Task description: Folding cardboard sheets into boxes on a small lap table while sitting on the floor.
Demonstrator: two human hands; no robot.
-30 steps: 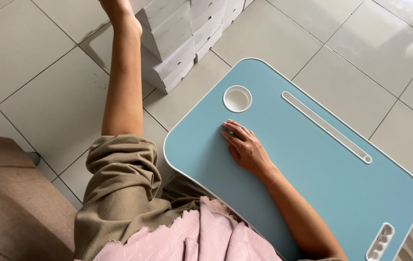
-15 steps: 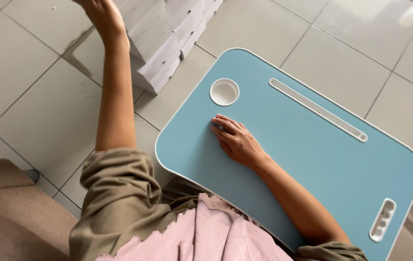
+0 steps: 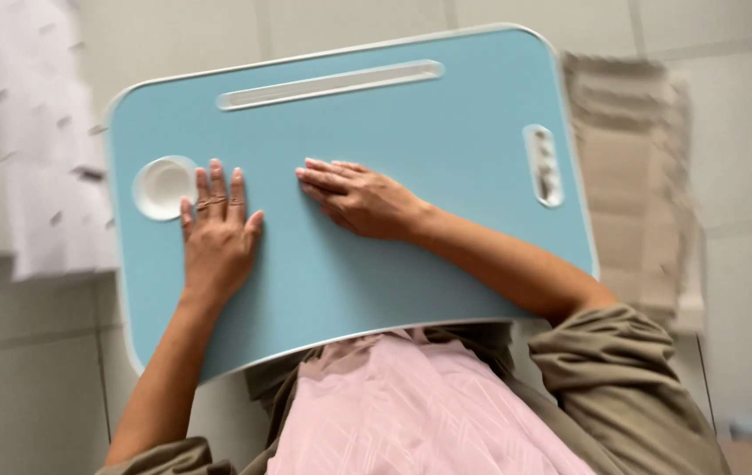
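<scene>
A light blue lap table (image 3: 446, 132) with a white rim lies across my lap. My left hand (image 3: 216, 230) rests flat on its left part, palm down, fingers together, right beside the round white cup recess (image 3: 163, 185). My right hand (image 3: 360, 198) lies flat near the middle of the top, fingers pointing left. Neither hand holds anything. A long white groove (image 3: 332, 84) runs along the far edge, and a small slotted handle (image 3: 543, 164) sits at the right end.
A stack of white cartons (image 3: 28, 158), blurred, stands on the tiled floor at the left. A beige mat or cushion (image 3: 640, 176) lies to the right of the table. Pink cloth (image 3: 411, 405) covers my lap below the table's near edge.
My left arm came down from the cartons and my left hand now rests flat on the table by the cup recess. The view swung round, so the table appears turned. My right hand stayed flat.
</scene>
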